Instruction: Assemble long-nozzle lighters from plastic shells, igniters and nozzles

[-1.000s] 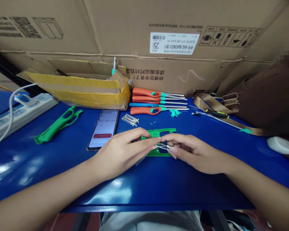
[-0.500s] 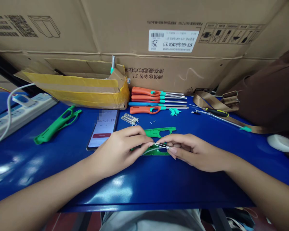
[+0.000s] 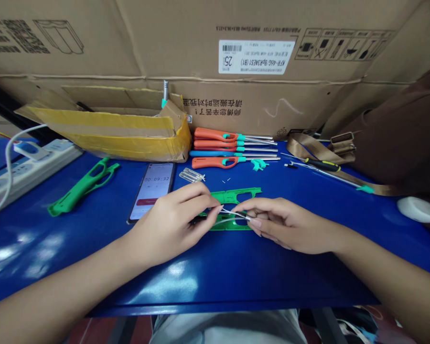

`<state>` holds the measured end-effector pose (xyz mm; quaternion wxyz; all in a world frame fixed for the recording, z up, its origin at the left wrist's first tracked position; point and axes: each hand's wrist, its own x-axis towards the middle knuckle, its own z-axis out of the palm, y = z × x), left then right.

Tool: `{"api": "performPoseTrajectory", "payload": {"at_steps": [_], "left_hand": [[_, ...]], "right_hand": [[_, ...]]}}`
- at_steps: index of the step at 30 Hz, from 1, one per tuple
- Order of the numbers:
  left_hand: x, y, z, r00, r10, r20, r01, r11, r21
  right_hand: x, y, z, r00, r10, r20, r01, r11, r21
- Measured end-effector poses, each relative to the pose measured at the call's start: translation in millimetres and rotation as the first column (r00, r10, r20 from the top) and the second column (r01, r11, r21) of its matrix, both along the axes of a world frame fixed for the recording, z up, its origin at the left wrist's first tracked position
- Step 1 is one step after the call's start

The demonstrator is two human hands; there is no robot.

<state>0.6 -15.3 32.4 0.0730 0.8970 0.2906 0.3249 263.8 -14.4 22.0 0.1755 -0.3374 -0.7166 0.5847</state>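
Over the blue table my left hand point(image 3: 184, 217) pinches a thin white wire point(image 3: 230, 211) between thumb and forefinger. Opposite it, my right hand point(image 3: 286, 225) is closed on a small piece with a black part and a metallic end point(image 3: 246, 218), where the wire runs in. A pale, thin tube curves below the wire. Beneath and behind my fingertips lie two green lighter casing halves point(image 3: 225, 197), partly hidden by my hands. Several clear fuel tanks point(image 3: 192, 176) rest just behind my left hand.
Assembled orange lighters point(image 3: 215, 163) and a blue one lie at the back. To the left are a phone point(image 3: 154, 184), a green lighter body point(image 3: 80, 188) and a power strip point(image 3: 32, 167). A yellow-taped box point(image 3: 129, 136) stands behind; a screwdriver point(image 3: 322, 165) and mouse point(image 3: 419, 209) lie right.
My left fingertips have shifted slightly left and up, and the wire between my hands looks straighter. My right hand keeps its grip. The view has shifted a little.
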Motion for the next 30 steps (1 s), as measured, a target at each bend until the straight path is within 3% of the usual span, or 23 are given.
{"api": "performPoseTrajectory", "payload": {"at_steps": [11, 23, 30], "left_hand": [[3.1, -4.6, -4.2, 1.0, -0.012, 0.002, 0.012, 1.0, 0.003], [2.4, -4.1, -12.8, 0.994, -0.109, -0.029, 0.106, 0.991, -0.084], [1.9, -4.4, -16.9, 0.99, -0.106, -0.089, 0.102, 0.993, -0.051]], "right_hand": [[-3.6, -1.4, 1.3, 1.0, -0.005, 0.009, 0.005, 1.0, -0.019], [0.5, 1.2, -3.1, 0.993, 0.051, 0.102, -0.07, 0.98, 0.188], [-1.2, 0.0, 1.5, 0.986, 0.051, 0.157, -0.081, 0.977, 0.195]]}}
